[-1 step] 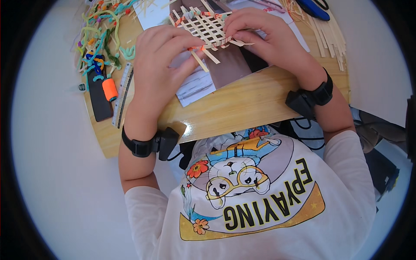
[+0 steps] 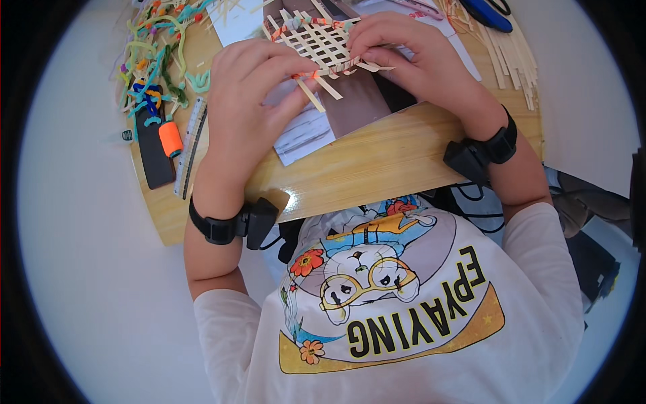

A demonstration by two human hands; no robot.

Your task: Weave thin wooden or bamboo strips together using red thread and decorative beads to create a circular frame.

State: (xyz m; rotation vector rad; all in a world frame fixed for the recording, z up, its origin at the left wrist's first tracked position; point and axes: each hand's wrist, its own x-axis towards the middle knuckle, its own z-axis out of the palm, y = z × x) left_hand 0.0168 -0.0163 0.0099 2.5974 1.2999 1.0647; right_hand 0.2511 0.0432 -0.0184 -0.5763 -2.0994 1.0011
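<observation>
A small open lattice [image 2: 321,46], woven from pale flat strips, is held between my two hands over the table. Orange and multicoloured yarn wraps around its edges, and loose strip ends stick out past them. My left hand [image 2: 259,84] closes its fingers on the near left corner, beside two strip ends that point toward me. At the right edge, my right hand [image 2: 404,50] pinches the lattice between thumb and fingers. Parts of both side edges are hidden by my fingers. Under the lattice lie printed sheets [image 2: 303,138].
Colourful fuzzy stems and yarn [image 2: 151,64] pile up at the left. Near them lie an orange thread spool [image 2: 170,139], a dark flat case [image 2: 155,161] and a clear ruler [image 2: 191,148]. Loose pale strips [image 2: 508,60] and blue-handled scissors [image 2: 486,15] lie at the far right.
</observation>
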